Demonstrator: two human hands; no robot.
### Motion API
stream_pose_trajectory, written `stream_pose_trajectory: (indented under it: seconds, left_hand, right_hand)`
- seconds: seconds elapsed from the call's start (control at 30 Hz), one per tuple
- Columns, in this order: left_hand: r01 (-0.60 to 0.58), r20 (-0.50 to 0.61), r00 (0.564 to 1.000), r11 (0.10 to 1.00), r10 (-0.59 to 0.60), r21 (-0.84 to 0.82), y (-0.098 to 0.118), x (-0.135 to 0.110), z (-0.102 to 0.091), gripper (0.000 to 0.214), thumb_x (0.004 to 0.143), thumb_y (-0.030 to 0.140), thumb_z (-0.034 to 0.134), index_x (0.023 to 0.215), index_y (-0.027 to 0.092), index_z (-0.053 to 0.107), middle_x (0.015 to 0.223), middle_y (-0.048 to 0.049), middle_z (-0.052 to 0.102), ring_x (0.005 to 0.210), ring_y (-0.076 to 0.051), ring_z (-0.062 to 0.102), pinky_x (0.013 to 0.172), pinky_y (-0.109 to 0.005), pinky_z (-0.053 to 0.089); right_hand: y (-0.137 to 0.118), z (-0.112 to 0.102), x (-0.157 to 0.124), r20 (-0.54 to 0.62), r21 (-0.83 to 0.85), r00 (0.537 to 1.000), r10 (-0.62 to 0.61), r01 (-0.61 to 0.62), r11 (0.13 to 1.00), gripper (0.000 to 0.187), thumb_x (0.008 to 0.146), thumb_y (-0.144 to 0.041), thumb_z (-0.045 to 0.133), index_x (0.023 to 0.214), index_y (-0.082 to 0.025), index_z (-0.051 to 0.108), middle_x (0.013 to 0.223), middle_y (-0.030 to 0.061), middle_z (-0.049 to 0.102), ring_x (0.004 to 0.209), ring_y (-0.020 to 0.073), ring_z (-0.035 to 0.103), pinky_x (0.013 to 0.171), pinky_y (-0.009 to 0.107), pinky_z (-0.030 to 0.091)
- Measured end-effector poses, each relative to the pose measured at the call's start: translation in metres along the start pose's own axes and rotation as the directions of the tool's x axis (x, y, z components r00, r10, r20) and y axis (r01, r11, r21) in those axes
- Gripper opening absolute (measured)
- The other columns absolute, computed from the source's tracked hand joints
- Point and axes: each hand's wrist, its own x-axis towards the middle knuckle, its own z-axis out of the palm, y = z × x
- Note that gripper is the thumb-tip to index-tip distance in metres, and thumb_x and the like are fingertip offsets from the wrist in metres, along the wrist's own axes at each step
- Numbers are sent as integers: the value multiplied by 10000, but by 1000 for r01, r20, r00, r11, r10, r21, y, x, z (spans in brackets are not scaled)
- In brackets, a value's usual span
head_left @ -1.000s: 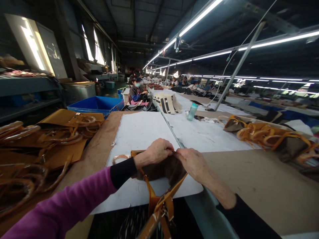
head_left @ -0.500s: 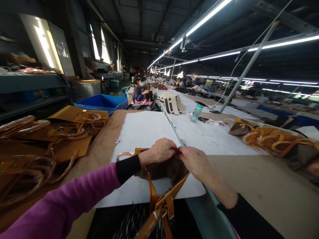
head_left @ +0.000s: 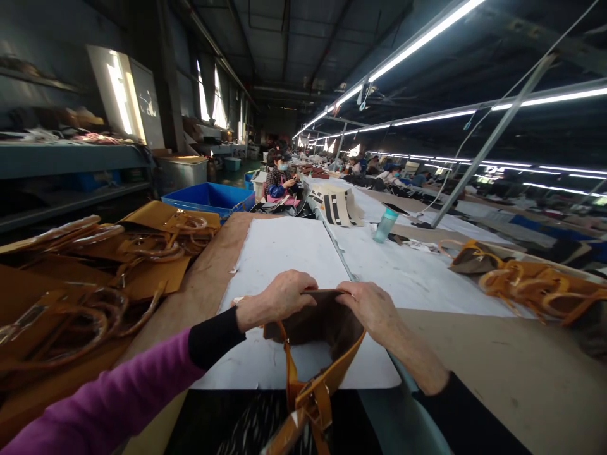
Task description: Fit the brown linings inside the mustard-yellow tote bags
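A tan leather handbag piece (head_left: 341, 366) with a dark brown lining stands curved open on the white sheet (head_left: 289, 246) in front of me. My left hand (head_left: 283, 294) pinches its far upper edge from the left, thumb on the lining side. My right hand (head_left: 372, 306) grips the same edge a little to the right, fingers closed over it. Between the hands a short stretch of dark edge shows. Toward me hang the bag's straps and a plastic-wrapped handle (head_left: 284, 433), over the table's near edge.
Tan bag pieces with wrapped handles (head_left: 95, 309) are heaped at the left. More bags (head_left: 535, 278) lie at the right. A teal bottle (head_left: 386, 225) stands beyond my right hand. Farther off are a blue bin (head_left: 208, 199) and a seated co-worker (head_left: 281, 180).
My hands have moved apart along the bag's edge, the left one shifting left. The stretch of edge between them now shows. The camera view has turned slightly left.
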Motion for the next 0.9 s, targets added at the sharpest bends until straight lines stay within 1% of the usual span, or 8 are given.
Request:
stream_pose_trajectory:
  seconds: [0.07,0.23,0.3,0.37,0.43,0.53,0.67,0.9]
  left_hand:
    - [18,2,1000,999,-18,-35,0,2,1,166,761,282,573,848,200,687,741,-12,667,685,-155,556,611,-227,376]
    - [102,73,993,983,-92,-150,1,5,-4,197,783,284,548,819,180,711,634,2,649,580,-123,523,557,-210,365]
    - [130,66,990,985,-123,-116,2,6,-5,199,785,279,546,813,187,719,620,1,646,576,-123,521,561,-212,366]
    - [162,34,986,986,-161,-31,4,7,-3,202,789,277,543,812,192,725,634,-12,656,592,-134,531,580,-223,372]
    - [187,15,982,981,-188,46,6,9,-1,210,795,283,538,812,191,725,645,-26,662,608,-148,543,590,-234,375]
    - [173,22,984,982,-175,72,5,10,-1,222,808,288,519,818,196,721,687,-34,674,640,-156,560,598,-232,381]
    - [147,43,988,989,-146,-17,-6,-2,-9,207,790,290,534,801,195,717,664,-15,664,608,-133,535,580,-213,366]
    - [241,-48,964,939,-260,-244,-23,-37,-18,205,761,224,530,764,146,719,561,16,586,549,-94,469,542,-184,335]
  right_hand:
    - [-2,0,3,8,12,1000,-29,29,999,199,815,-295,479,821,-271,676,796,-14,668,794,154,559,637,242,314]
    - [4,4,10,100,175,993,-60,42,984,242,827,-358,452,808,-273,678,707,-30,640,722,140,560,610,227,335]
    - [5,6,13,90,125,995,-51,39,991,239,823,-358,460,791,-268,679,695,-26,639,710,141,560,607,229,334]
    - [3,5,16,58,6,997,-58,58,998,246,826,-356,465,765,-257,681,691,-8,647,714,152,567,605,238,327]
    - [-4,4,18,44,-94,994,-103,107,990,267,838,-349,456,736,-245,680,692,11,659,724,163,580,605,246,323]
    - [-15,5,18,48,-72,980,-191,194,978,280,866,-314,421,770,-255,677,731,8,679,727,148,594,617,235,331]
    - [-19,10,18,23,13,981,-191,191,981,262,866,-321,426,761,-263,659,676,-17,653,677,137,568,604,234,322]
    - [-13,18,20,-7,72,985,-172,172,982,273,851,-346,433,707,-253,646,596,-30,591,624,134,515,598,243,310]
